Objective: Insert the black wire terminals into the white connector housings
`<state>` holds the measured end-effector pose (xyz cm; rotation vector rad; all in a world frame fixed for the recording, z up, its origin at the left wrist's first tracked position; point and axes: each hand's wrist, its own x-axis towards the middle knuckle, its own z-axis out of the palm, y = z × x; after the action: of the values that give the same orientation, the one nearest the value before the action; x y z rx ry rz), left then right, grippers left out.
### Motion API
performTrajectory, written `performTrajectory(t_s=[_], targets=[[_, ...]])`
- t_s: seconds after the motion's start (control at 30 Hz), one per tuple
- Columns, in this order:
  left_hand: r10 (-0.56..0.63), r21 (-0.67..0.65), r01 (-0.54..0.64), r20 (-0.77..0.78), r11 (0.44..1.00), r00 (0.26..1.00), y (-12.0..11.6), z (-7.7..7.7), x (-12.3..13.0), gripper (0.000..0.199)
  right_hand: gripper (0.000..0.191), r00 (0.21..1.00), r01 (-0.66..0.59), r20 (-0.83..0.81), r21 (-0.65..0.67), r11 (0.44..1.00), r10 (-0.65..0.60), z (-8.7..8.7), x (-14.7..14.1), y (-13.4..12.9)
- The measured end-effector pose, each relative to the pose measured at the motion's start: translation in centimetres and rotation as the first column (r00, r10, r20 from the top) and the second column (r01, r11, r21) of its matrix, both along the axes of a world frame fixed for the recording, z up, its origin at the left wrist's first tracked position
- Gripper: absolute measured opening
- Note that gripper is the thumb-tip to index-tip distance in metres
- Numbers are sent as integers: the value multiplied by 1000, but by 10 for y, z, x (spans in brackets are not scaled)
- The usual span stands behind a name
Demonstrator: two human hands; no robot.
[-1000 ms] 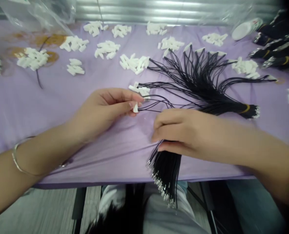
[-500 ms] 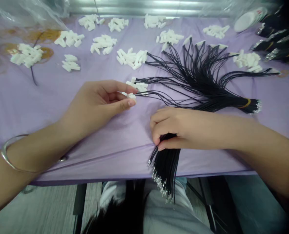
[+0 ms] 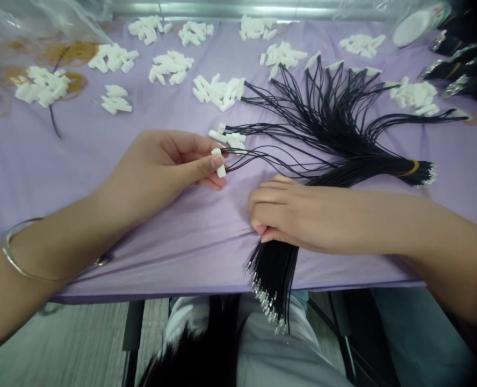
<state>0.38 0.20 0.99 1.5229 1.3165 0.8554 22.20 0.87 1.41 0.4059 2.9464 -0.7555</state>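
Between thumb and fingers, my left hand (image 3: 170, 166) pinches a white connector (image 3: 219, 163), with thin black wires running from its right side. My right hand (image 3: 290, 215) is closed around a bundle of loose black wires (image 3: 274, 269), whose silvery tips hang over the table's front edge. Behind it lies a larger wire bundle (image 3: 355, 145), tied by a yellow band (image 3: 410, 168) and fanning out to white connectors at its far ends. Just beyond my left fingertips is a small pile of white connectors (image 3: 235, 141).
Several piles of white connectors (image 3: 218, 91) are spread over the purple tablecloth (image 3: 174, 252). Clear plastic bags (image 3: 53, 19) lie at the back left, near orange bands (image 3: 75, 52). At the back right are a white round object (image 3: 413, 29) and more tied black bundles (image 3: 460, 70).
The white connector in my left hand has turned more upright, and my lower left fingers now show beneath it. My right thumb and fingers have drawn closer together on the wires.
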Motion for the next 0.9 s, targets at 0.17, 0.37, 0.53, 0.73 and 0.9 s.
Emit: performTrajectory(t_s=[0.17,0.37,0.53,0.73,0.9], targets=[[6,-80,5,133,997,991,0,-5,0,15,11,997,-7,-73,-104,995,0,-1,-2,5],[-8,-67,15,101,998,995,0,-4,-1,15,11,992,-59,-116,-114,992,46,-3,-3,9],[5,-61,2,104,998,995,-1,-5,1,17,13,1000,-6,7,-107,994,7,0,-3,1],[22,-92,0,244,996,970,1,-9,1,18,15,1000,11,-3,29,1000,-11,-4,-1,-9],[4,-98,23,268,995,963,-1,-5,-1,20,11,972,200,-97,-148,969,-215,0,-3,-6]])
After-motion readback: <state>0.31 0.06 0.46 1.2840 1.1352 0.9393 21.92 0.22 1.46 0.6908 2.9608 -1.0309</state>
